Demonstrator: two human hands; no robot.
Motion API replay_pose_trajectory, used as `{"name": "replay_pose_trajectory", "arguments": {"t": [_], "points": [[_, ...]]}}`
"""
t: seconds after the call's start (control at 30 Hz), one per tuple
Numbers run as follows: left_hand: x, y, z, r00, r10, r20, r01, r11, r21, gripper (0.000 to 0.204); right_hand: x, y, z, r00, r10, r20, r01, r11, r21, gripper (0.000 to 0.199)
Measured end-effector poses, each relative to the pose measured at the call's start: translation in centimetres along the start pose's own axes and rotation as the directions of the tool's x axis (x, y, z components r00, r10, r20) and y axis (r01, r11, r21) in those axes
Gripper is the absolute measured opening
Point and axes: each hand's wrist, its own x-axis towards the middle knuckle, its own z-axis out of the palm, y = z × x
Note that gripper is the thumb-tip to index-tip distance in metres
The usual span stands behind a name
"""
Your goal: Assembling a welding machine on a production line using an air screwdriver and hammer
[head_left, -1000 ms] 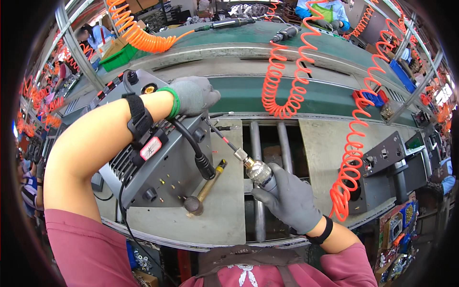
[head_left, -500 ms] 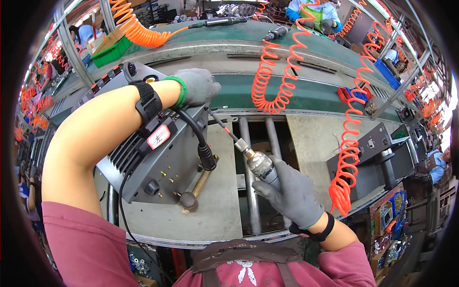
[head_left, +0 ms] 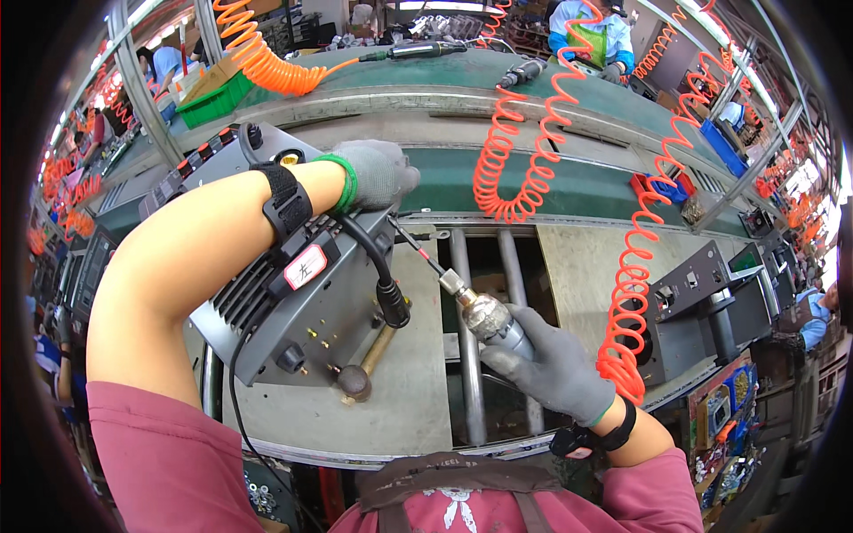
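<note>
We grasp a power screwdriver (head_left: 498, 324) in our right hand (head_left: 560, 369), bit (head_left: 424, 255) toward ten o'clock, our left hand (head_left: 378, 173), grip unclear, on the grey machine (head_left: 351, 284).

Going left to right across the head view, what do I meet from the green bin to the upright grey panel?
Green bin → left gloved hand → handheld driver → right gloved hand → dense lower coils of the red hose → upright grey panel.
</note>
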Motion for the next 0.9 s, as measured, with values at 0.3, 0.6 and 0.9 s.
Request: {"name": "replay_pose_trajectory", "arguments": {"t": [0.3,0.6,0.9], "points": [[0.4,0.3,-0.3,0.979,-0.171,0.112,0.189,0.965,-0.181,0.029,0.2,1.6,-0.1,1.0,-0.01,0.018,0.009,0.998,0.063,0.053],[0.3,-0.2,0.5,0.999,-0.04,0.019,0.042,0.997,-0.07,0.017,0.9,2.0,-0.2,1.0,-0.017,0.019,0.016,0.999,0.038,0.053],[-0.2,0.7,-0.9,0.961,-0.264,0.086,0.278,0.911,-0.304,0.048,1.5,3.2,1.0,0.997,-0.076,-0.032,0.078,0.995,0.055,0.054]]}}
